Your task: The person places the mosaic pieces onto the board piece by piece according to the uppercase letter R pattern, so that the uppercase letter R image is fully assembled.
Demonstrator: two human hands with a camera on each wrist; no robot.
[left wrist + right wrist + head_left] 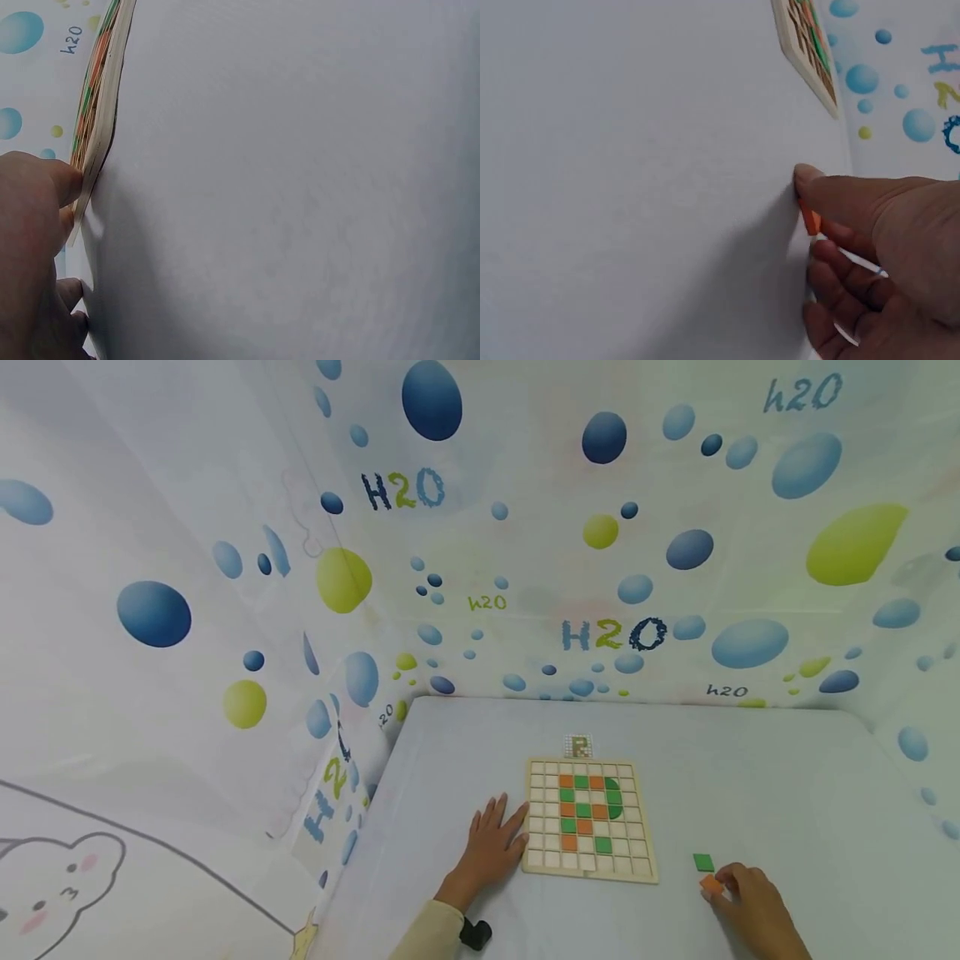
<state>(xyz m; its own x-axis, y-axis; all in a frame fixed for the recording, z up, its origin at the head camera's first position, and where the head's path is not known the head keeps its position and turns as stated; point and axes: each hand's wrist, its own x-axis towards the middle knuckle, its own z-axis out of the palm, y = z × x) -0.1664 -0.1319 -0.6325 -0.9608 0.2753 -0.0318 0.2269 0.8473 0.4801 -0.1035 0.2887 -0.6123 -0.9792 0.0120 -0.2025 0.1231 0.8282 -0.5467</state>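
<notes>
A wooden grid board (536, 858) lies on the table, with orange and green tiles set in it in the shape of a letter R. Its right part has green curved pieces (614, 798). My left hand (493, 847) rests flat with spread fingers at the board's left edge, the fingertips right at the frame. In the left wrist view the thumb touches the board's side (105, 120). To the right of the board, my right hand (752, 906) pinches an orange square tile (711, 885) between thumb and fingers, close over the table. Just beyond it lies a green tile (703, 862).
A small pattern card (579, 746) with an R design lies behind the board's far edge. The white table (450, 735) meets a patterned curtain wall (525, 635) at the back. A black object (476, 933) shows at the left wrist.
</notes>
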